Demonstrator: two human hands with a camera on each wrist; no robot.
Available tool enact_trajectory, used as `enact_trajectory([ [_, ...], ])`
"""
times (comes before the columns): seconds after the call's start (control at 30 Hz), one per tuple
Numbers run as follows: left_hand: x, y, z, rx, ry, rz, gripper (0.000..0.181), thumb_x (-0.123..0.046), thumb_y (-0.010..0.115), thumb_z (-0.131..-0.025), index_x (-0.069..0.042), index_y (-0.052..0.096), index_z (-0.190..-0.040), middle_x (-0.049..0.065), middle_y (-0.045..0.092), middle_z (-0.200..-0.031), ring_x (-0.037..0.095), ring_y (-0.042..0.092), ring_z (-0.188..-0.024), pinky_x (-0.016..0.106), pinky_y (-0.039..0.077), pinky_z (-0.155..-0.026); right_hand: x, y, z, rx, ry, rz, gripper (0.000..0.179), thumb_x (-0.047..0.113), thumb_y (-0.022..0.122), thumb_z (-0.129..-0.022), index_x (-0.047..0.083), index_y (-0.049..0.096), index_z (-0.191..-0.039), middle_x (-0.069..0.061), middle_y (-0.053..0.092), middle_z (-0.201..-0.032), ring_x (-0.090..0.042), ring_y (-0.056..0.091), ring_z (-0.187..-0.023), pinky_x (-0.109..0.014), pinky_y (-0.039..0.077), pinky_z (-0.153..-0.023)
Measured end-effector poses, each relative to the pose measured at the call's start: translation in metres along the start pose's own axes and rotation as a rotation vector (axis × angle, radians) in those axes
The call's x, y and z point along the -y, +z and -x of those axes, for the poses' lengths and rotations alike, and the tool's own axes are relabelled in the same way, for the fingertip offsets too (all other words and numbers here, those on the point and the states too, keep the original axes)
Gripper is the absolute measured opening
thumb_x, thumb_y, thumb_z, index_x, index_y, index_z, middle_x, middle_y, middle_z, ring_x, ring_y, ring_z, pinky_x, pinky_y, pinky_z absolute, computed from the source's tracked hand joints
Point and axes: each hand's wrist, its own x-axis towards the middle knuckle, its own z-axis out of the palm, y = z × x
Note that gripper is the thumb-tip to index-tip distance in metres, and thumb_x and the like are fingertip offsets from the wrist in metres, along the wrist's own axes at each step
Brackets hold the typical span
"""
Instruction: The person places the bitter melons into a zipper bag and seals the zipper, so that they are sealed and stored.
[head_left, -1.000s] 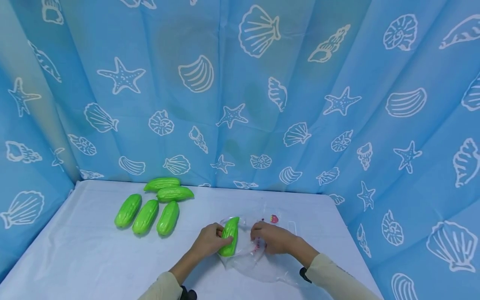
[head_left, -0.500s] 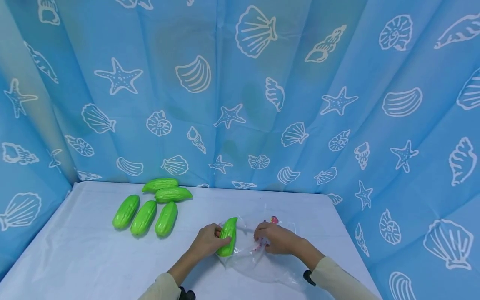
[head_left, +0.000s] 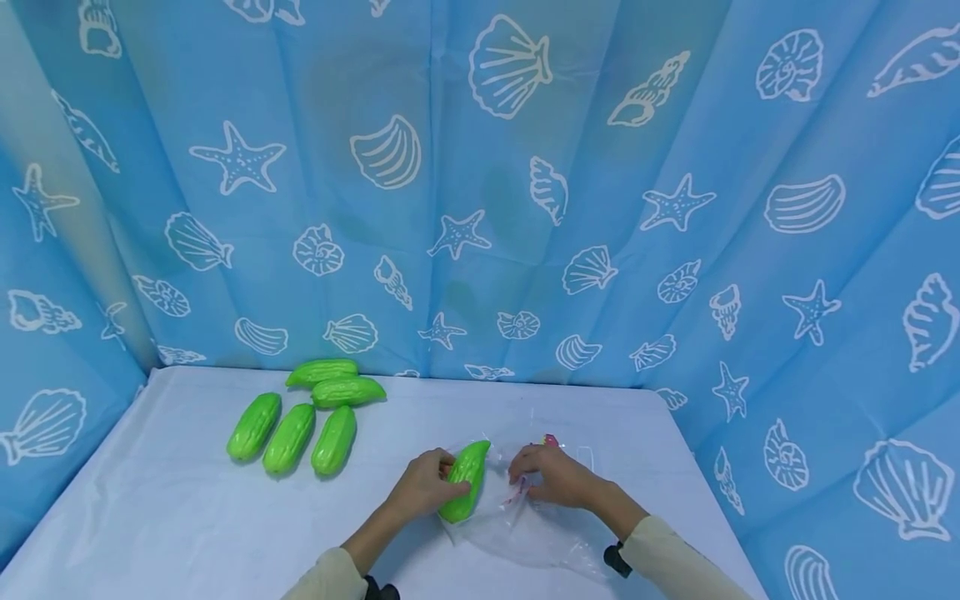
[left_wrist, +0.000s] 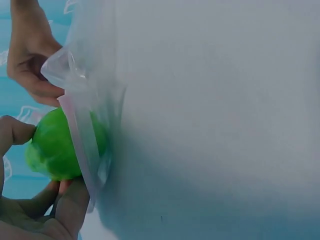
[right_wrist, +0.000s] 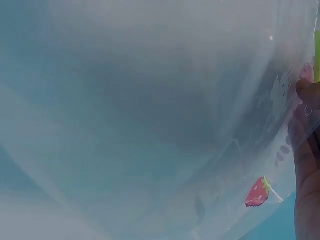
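Observation:
My left hand (head_left: 427, 483) grips a green, ridged bitter gourd (head_left: 467, 482) between thumb and fingers, its pointed tip leaning up to the right. A clear plastic bag (head_left: 517, 533) with red strawberry prints lies beneath and to the right. In the left wrist view, the bag's pinkish rim strip (left_wrist: 76, 140) crosses the gourd (left_wrist: 52, 145), part of which shows through the film. My right hand (head_left: 558, 477) pinches the bag with curled fingers, right of the gourd. The right wrist view is mostly filled by the bag's film, with a strawberry print (right_wrist: 258, 193) low down.
Several more green gourds (head_left: 289, 438) lie in a group at the back left of the white-covered table (head_left: 187, 533). A blue curtain (head_left: 480, 275) with white shell and starfish prints hangs behind the table and along both sides.
My left hand has shifted slightly right, and the gourd leans further right over the bag. My right hand has drawn a little to the right with the bag's film.

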Motion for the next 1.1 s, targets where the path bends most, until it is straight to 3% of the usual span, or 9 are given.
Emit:
enact_trajectory([
  [0.33,-0.004,0.009,-0.007,0.058,-0.069,-0.006,0.052,-0.032,0.076,-0.080,0.001,0.060,-0.116,0.003,0.058,-0.094,0.017,0.056,-0.084,0.033,0.054,-0.071,-0.006,0.002,0.000,-0.021,-0.031,-0.056,0.027,0.003,0.074,-0.083,0.021,0.076,-0.103,0.010,0.067,-0.109,-0.006,0.059,-0.107,-0.029,0.050,-0.094],
  [0.53,-0.005,0.008,-0.007,0.114,-0.099,-0.014,0.052,-0.032,0.077,-0.080,0.002,0.059,-0.117,0.005,0.057,-0.094,0.018,0.055,-0.084,0.034,0.054,-0.073,0.000,0.001,0.001,-0.006,-0.042,0.049,0.020,0.008,0.069,-0.089,0.022,0.075,-0.103,0.010,0.066,-0.111,-0.010,0.058,-0.113,-0.034,0.048,-0.100],
  [0.77,-0.008,0.005,-0.006,0.153,-0.108,-0.073,0.048,-0.035,0.075,-0.080,0.000,0.058,-0.109,0.006,0.058,-0.090,0.018,0.056,-0.078,0.034,0.054,-0.067,0.004,0.001,0.001,-0.054,-0.077,0.194,0.019,0.008,0.070,-0.089,0.018,0.074,-0.105,0.008,0.065,-0.110,-0.009,0.060,-0.109,-0.027,0.050,-0.095],
  [0.93,-0.009,0.007,-0.006,0.180,-0.107,-0.101,0.071,-0.041,0.072,-0.079,-0.004,0.050,-0.136,0.009,0.062,-0.103,0.021,0.058,-0.086,0.041,0.054,-0.073,0.012,-0.001,0.003,-0.082,-0.059,0.248,0.019,0.009,0.069,-0.090,0.016,0.072,-0.107,0.005,0.065,-0.112,-0.013,0.060,-0.111,-0.030,0.050,-0.096],
  [1.1,-0.009,0.011,-0.007,0.076,-0.074,-0.125,0.091,-0.041,0.073,-0.077,-0.011,0.032,-0.152,0.014,0.059,-0.125,0.023,0.056,-0.093,0.043,0.052,-0.075,0.017,-0.004,0.004,-0.142,-0.079,0.307,0.023,0.008,0.071,-0.089,0.014,0.072,-0.110,0.002,0.065,-0.114,-0.015,0.059,-0.112,-0.029,0.050,-0.095],
])
